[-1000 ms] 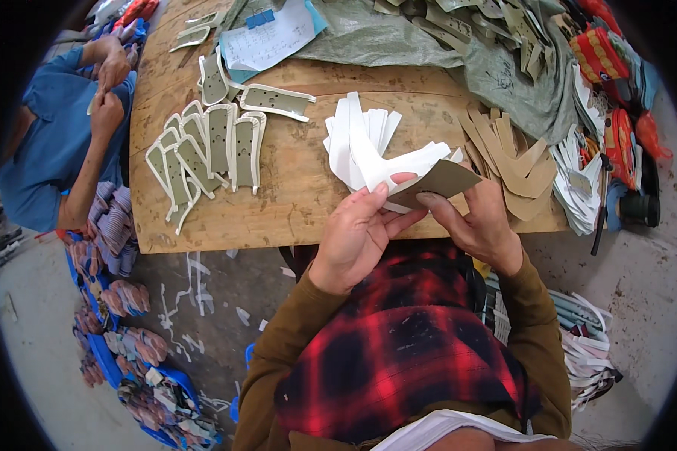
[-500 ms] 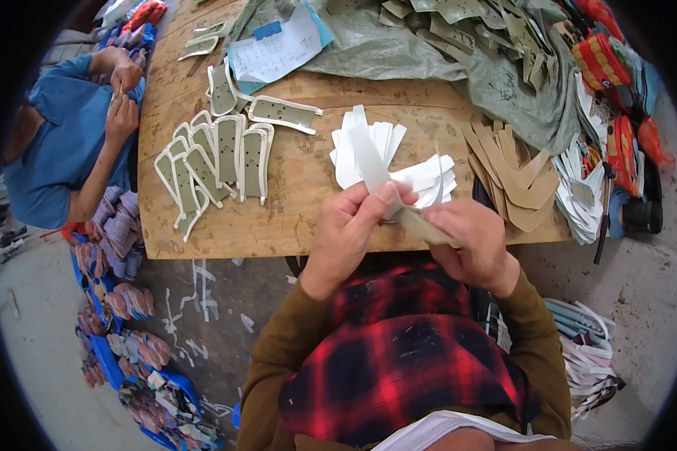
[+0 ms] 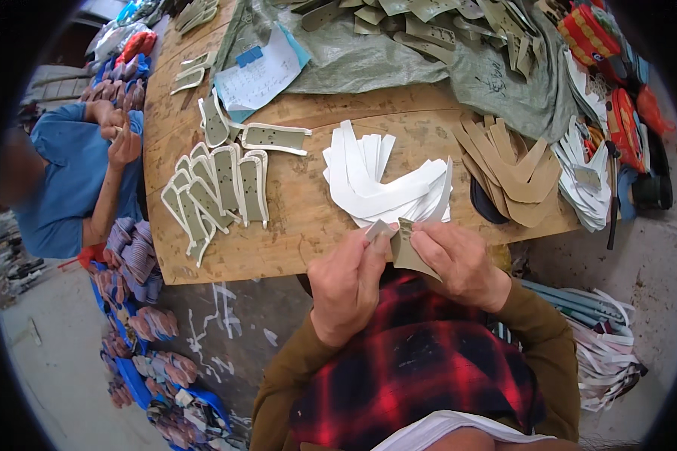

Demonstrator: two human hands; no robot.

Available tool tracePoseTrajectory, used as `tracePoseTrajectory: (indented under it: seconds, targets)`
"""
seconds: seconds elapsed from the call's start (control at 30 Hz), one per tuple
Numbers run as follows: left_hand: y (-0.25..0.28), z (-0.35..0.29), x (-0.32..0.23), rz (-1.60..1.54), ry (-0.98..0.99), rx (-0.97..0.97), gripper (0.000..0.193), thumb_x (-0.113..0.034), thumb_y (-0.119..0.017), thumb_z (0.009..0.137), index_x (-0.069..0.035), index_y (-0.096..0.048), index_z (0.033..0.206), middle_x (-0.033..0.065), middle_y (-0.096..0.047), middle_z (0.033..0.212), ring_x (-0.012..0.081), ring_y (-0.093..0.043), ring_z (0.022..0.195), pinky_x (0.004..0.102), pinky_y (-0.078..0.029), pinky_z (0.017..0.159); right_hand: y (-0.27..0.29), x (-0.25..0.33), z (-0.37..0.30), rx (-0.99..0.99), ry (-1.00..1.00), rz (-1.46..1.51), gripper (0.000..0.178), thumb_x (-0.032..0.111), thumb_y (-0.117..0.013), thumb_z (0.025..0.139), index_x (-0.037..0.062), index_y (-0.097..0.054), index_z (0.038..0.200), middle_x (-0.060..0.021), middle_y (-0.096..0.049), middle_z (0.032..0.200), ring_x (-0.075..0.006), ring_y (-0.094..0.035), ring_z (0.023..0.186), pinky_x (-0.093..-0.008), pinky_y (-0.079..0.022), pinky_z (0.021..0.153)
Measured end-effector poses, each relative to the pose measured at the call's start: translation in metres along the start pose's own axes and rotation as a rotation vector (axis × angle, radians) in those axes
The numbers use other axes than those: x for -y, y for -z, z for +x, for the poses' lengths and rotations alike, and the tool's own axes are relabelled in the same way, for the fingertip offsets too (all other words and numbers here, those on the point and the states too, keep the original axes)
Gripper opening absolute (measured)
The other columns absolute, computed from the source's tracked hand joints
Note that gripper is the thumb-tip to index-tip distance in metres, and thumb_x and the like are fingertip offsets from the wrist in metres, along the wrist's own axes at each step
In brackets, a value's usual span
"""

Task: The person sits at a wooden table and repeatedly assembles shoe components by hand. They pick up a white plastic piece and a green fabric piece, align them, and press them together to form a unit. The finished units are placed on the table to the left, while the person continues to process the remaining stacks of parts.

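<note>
Just beyond the table's front edge, my right hand [image 3: 462, 264] grips an olive shoe-part-like piece [image 3: 415, 254] between thumb and fingers, its lower end pointing down. Close beside it, my left hand [image 3: 347, 282] is closed on a pale strip [image 3: 381, 228], pinched between thumb and forefinger and held against or very near the olive piece. Most of the strip is hidden by the fingers. Right behind both hands lies a pile of white V-shaped pieces [image 3: 361, 197]. Further left is a group of olive pieces with white edging [image 3: 227, 174].
Brown V-shaped pieces [image 3: 534, 174] lie to the right on the wooden table [image 3: 278, 233]. Papers with a blue clip [image 3: 259, 79] and a grey-green sack [image 3: 368, 64] bearing olive pieces lie at the back. A co-worker in a blue shirt [image 3: 71, 177] sits at the left.
The pale strip that stood up from my left hand is now mostly hidden in my fingers. The olive piece has turned and tips downward. The whole view has shifted slightly.
</note>
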State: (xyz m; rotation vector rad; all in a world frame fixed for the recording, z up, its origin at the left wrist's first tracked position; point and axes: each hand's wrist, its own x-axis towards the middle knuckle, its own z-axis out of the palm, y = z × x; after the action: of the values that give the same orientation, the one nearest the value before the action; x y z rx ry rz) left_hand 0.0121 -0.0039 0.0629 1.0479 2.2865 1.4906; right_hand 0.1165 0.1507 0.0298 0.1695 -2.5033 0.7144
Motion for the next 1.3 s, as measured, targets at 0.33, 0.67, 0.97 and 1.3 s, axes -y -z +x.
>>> tracePoseTrajectory:
  seconds: [0.33,0.67,0.97,1.3]
  targets:
    - [-0.004,-0.008,0.004,0.085,-0.05,0.031,0.015,0.002,-0.059,0.092,0.004,-0.065,0.105,0.0134,-0.061,0.074,0.0259,-0.06,0.058,0.0345,-0.045,0.053,-0.017,-0.004,-0.01,0.004,-0.088,0.007,0.032,0.004,-0.063,0.074,0.001,-0.053,0.104,-0.0108,-0.053,0.085,-0.0251,-0.059,0.065,-0.0353,-0.049,0.055]
    - [-0.007,-0.001,0.014,-0.041,-0.162,0.121,0.025,0.001,-0.055,0.092,0.007,-0.063,0.115,0.0201,-0.068,0.107,0.0313,-0.068,0.09,0.0359,-0.053,0.079,-0.012,-0.003,-0.007,0.056,-0.143,-0.059,0.03,0.004,-0.063,0.075,0.0001,-0.052,0.102,-0.0108,-0.051,0.082,-0.0248,-0.058,0.063,-0.0358,-0.048,0.054]
    - [-0.018,0.004,0.06,-1.207,0.25,0.312,0.025,-0.021,-0.064,0.094,0.003,-0.071,0.098,0.009,-0.059,0.094,0.0191,-0.056,0.097,0.0289,-0.043,0.087,-0.006,0.01,0.002,0.056,-0.139,0.133,0.025,0.002,-0.066,0.078,0.0,-0.053,0.099,-0.0111,-0.049,0.08,-0.0278,-0.057,0.062,-0.0374,-0.047,0.054]
    - [-0.019,0.004,0.028,-0.38,-0.186,0.004,0.017,-0.015,-0.067,0.091,0.002,-0.068,0.088,0.0077,-0.056,0.078,0.0198,-0.055,0.07,0.029,-0.043,0.063,0.01,0.016,0.004,0.11,-0.31,0.576,0.021,0.002,-0.064,0.084,-0.0041,-0.053,0.1,-0.0186,-0.056,0.086,-0.039,-0.059,0.071,-0.0439,-0.047,0.06]
